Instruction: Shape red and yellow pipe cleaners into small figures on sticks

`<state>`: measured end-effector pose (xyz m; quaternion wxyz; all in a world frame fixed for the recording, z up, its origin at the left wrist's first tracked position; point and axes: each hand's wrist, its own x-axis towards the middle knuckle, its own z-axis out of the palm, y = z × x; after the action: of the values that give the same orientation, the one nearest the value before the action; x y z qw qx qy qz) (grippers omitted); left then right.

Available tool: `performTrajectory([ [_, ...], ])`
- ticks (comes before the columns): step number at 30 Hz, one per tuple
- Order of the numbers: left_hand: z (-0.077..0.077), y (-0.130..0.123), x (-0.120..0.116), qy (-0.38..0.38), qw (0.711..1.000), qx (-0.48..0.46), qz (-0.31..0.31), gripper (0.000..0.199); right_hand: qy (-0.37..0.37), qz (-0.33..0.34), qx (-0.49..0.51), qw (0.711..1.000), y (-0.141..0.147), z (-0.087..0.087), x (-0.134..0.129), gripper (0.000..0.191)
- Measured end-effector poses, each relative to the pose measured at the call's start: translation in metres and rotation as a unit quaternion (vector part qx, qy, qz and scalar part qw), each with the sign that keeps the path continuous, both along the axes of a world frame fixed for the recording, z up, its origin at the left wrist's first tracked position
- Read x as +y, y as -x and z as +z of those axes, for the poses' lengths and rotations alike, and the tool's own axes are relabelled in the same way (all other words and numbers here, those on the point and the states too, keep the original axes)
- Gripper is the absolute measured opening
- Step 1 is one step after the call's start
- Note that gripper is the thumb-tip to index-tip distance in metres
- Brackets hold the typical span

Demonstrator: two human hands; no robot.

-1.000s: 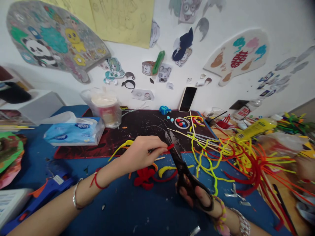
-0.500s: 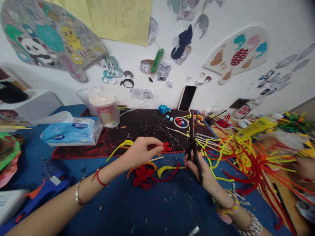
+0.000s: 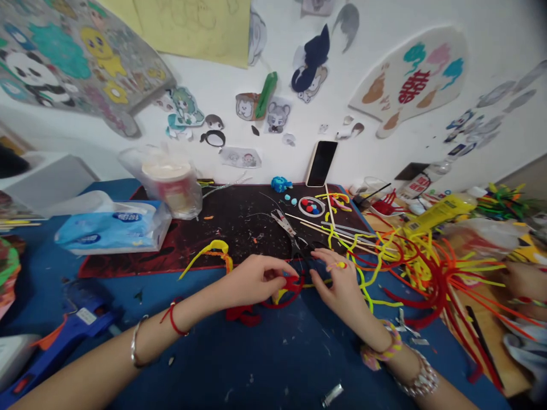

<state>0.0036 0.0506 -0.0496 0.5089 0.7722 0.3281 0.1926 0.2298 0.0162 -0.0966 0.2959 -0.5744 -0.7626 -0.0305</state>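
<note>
My left hand (image 3: 260, 279) pinches a small red piece (image 3: 291, 280) between thumb and fingertips, over the blue table's middle. A curved red strip lies just under it, with a bit of yellow beside it. My right hand (image 3: 337, 279) has its fingers apart and holds nothing; a ring is on one finger. Black-handled scissors (image 3: 287, 225) lie on the dark mat just beyond my right fingertips, blades towards the upper left. Below my left hand rests a red fuzzy shape (image 3: 243, 315), partly hidden. A yellow and orange strip (image 3: 213, 247) lies left of it.
A blue tissue pack (image 3: 113, 228) and a bagged cup (image 3: 171, 185) stand at the left, a blue glue gun (image 3: 81, 322) nearer. Tangled red, yellow and orange strips (image 3: 444, 285) cover the right. A phone (image 3: 322, 163) leans on the wall. Another person's hand shows at the right edge.
The scissors have left my right hand and now lie on the mat; its fingers have opened. My left hand has moved slightly right and down with the red piece.
</note>
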Motion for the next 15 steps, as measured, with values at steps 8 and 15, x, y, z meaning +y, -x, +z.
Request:
performTrajectory([
  [8, -0.005, -0.008, -0.008, 0.063, 0.998, -0.014, -0.004, 0.026, 0.044, 0.141, 0.115, 0.982, 0.012, 0.012, -0.018, 0.032],
  [15, -0.011, -0.011, -0.009, 0.182, 0.979, -0.089, 0.007, 0.014, 0.118, 0.174, 0.216, 0.953, 0.026, 0.014, -0.027, 0.016],
])
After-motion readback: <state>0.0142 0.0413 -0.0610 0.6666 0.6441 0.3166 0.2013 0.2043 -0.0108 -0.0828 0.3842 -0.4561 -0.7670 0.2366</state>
